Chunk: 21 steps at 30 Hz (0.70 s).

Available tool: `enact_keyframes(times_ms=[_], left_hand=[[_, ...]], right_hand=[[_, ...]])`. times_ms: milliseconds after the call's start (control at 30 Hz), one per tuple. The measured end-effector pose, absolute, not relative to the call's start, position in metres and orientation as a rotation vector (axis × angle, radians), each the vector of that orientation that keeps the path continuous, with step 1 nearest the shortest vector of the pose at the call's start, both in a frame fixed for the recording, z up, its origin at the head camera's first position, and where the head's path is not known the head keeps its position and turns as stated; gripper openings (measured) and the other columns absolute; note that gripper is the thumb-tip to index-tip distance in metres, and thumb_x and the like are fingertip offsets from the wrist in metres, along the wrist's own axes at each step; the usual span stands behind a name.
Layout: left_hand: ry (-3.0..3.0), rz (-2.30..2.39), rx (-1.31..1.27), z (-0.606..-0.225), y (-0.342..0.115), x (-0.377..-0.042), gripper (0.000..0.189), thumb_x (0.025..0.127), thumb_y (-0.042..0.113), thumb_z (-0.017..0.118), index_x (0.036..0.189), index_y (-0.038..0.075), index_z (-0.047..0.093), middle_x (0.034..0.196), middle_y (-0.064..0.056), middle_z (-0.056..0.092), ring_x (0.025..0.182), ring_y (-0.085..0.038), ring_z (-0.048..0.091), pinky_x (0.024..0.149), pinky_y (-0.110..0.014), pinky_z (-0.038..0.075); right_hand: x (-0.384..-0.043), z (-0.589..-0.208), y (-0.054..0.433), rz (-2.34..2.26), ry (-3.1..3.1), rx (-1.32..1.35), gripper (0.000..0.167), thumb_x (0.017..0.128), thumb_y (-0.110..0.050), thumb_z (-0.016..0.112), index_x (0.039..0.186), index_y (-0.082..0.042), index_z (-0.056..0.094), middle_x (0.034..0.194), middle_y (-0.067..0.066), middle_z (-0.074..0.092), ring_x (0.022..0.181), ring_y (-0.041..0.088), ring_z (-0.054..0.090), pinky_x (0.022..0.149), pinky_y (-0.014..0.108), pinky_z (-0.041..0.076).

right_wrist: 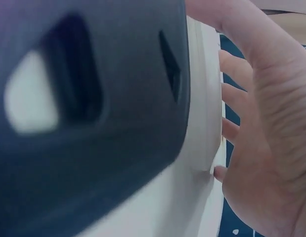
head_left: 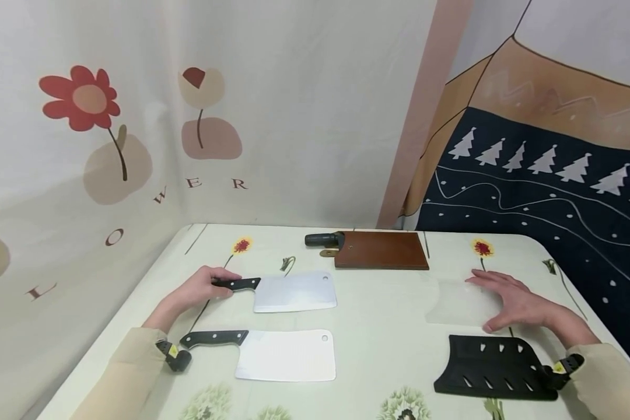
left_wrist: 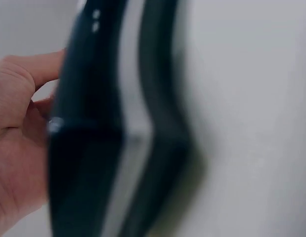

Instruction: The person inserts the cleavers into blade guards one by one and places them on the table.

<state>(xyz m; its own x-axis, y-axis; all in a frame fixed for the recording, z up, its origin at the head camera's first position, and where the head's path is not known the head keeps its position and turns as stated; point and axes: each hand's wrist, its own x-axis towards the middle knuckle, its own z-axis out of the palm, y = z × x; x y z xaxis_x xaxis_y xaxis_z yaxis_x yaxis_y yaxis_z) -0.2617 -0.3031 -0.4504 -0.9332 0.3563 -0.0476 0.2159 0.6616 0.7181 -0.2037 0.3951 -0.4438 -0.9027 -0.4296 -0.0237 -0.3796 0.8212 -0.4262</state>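
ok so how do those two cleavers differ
The left hand grips the far cleaver by its handle; no hand holds the near cleaver. The far cleaver's handle is partly hidden; the near cleaver's shows almost whole. Both have riveted black handles and a hole in the blade.

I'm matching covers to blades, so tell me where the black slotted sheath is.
In the head view, the black slotted sheath lies on the table at the lower right, just nearer the camera than the right hand and translucent cover.
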Motion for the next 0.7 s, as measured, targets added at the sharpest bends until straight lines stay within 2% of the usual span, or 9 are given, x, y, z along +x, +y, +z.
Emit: enact_keyframes(times_ms=[233, 433, 567, 700], left_hand=[[2.623, 1.125, 0.56, -0.443, -0.301, -0.262, 0.037, 0.086, 0.006, 0.079, 0.122, 0.002, 0.074, 0.121, -0.011, 0.072, 0.112, -0.025, 0.06, 0.092, -0.026, 0.046], [2.577, 1.162, 0.549, -0.44, -0.295, -0.262, 0.038, 0.088, 0.009, 0.079, 0.126, 0.004, 0.073, 0.121, -0.01, 0.072, 0.104, -0.023, 0.057, 0.086, -0.028, 0.045], [2.558, 1.227, 0.529, -0.44, -0.293, -0.261, 0.04, 0.088, 0.009, 0.079, 0.127, 0.003, 0.072, 0.122, -0.011, 0.071, 0.104, -0.023, 0.056, 0.085, -0.027, 0.045], [2.503, 1.327, 0.496, -0.441, -0.291, -0.263, 0.041, 0.089, 0.008, 0.079, 0.129, 0.001, 0.07, 0.12, -0.014, 0.07, 0.098, -0.022, 0.055, 0.078, -0.025, 0.046]], right_hand=[[-0.204, -0.441, 0.397, -0.627, 2.929, -0.565, 0.101, 0.062, -0.036, 0.095, 0.143, 0.005, 0.051, 0.145, 0.035, 0.046, 0.131, 0.056, 0.036, 0.098, 0.075, 0.032], [-0.206, -0.436, 0.396, -0.645, 2.932, -0.498, 0.097, 0.066, -0.034, 0.095, 0.142, 0.007, 0.05, 0.142, 0.037, 0.046, 0.124, 0.054, 0.041, 0.096, 0.073, 0.038], [-0.208, -0.429, 0.39, -0.628, 2.954, -0.507, 0.098, 0.067, -0.038, 0.094, 0.143, 0.005, 0.05, 0.143, 0.036, 0.047, 0.124, 0.053, 0.042, 0.095, 0.073, 0.04], [-0.208, -0.422, 0.38, -0.645, 2.96, -0.523, 0.096, 0.068, -0.039, 0.094, 0.143, 0.002, 0.051, 0.144, 0.034, 0.047, 0.124, 0.051, 0.042, 0.095, 0.073, 0.04]])
